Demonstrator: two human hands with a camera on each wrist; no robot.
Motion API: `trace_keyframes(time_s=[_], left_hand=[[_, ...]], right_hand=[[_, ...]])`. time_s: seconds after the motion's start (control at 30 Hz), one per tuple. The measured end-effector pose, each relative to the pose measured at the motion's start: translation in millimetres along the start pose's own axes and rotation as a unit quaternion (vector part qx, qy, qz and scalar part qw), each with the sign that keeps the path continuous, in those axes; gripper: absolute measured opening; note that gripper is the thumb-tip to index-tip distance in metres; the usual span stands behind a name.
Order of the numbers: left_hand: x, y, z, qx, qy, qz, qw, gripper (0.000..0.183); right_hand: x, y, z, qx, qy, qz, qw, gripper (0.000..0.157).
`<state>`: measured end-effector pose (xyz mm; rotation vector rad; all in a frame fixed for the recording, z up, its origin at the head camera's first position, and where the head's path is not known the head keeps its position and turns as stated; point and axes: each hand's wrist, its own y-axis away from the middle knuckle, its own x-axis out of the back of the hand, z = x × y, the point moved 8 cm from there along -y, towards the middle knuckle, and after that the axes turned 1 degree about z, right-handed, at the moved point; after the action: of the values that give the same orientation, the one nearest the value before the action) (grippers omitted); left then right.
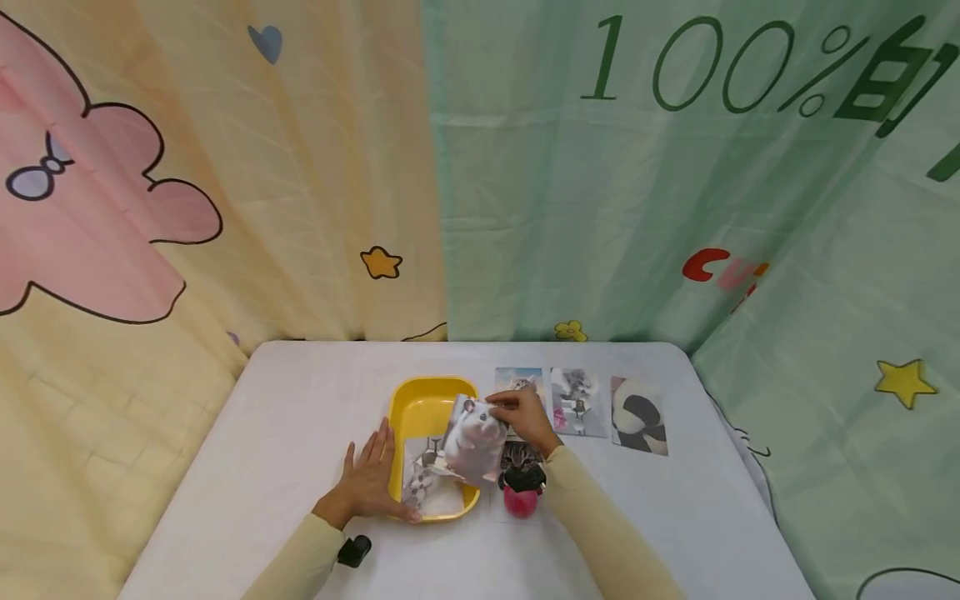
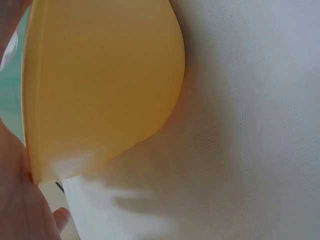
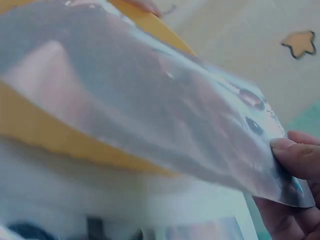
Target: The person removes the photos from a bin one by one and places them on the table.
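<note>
My right hand pinches the top right corner of a picture card that shows a white, mouse-like animal. In the right wrist view the thumb lies on the face of the glossy card and the fingers are behind it. The card hangs tilted over the right side of a yellow tray. Another picture card lies in the tray's near end, partly covered by the held one. With fingers spread, my left hand rests against the tray's left rim, its thumb at the near corner.
Right of the tray, a cat picture card lies partly under the right forearm. Three more cards stand in a row behind it: a cat card, a grey one and a panda card. A small black object sits by the left sleeve.
</note>
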<state>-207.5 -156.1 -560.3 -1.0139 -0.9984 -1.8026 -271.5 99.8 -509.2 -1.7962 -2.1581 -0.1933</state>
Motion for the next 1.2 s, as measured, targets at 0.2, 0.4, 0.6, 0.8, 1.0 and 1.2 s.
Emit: trace_keyframes(time_s=[0.2,0.4,0.6,0.8,1.0,1.2], left_hand=[[-1.7,-0.7,-1.8,0.004,0.0,-0.002,1.0,0.153],[-2.1,-0.8,-0.7,0.007,0.003,-0.013,0.9999,0.153],[-2.2,-0.9,-0.5,0.008,-0.001,-0.017,0.9998,0.153],[1.3,-1.4,0.3,0.013,0.001,-0.013,0.9998,0.152],[1.0,-0.3,-0.2,0.016,0.004,-0.015,0.9998,0.153],[-2.4,0.6,-1.5,0.012,0.008,-0.013,0.9998,0.154]], right_hand=[[50.7,12.6,30.7,-0.03,-0.027,0.023,0.999,0.026],[102.7,37.4,60.4,-0.052,0.006,0.04,0.998,0.024],[134.3,66.1,91.4,-0.105,0.028,0.034,0.994,0.026],[141.2,81.7,113.3,-0.139,0.068,0.038,0.987,0.02],[138.2,86.2,113.7,-0.119,0.149,0.059,0.98,0.013],[138.9,86.7,99.0,-0.121,0.201,0.107,0.966,0.018]])
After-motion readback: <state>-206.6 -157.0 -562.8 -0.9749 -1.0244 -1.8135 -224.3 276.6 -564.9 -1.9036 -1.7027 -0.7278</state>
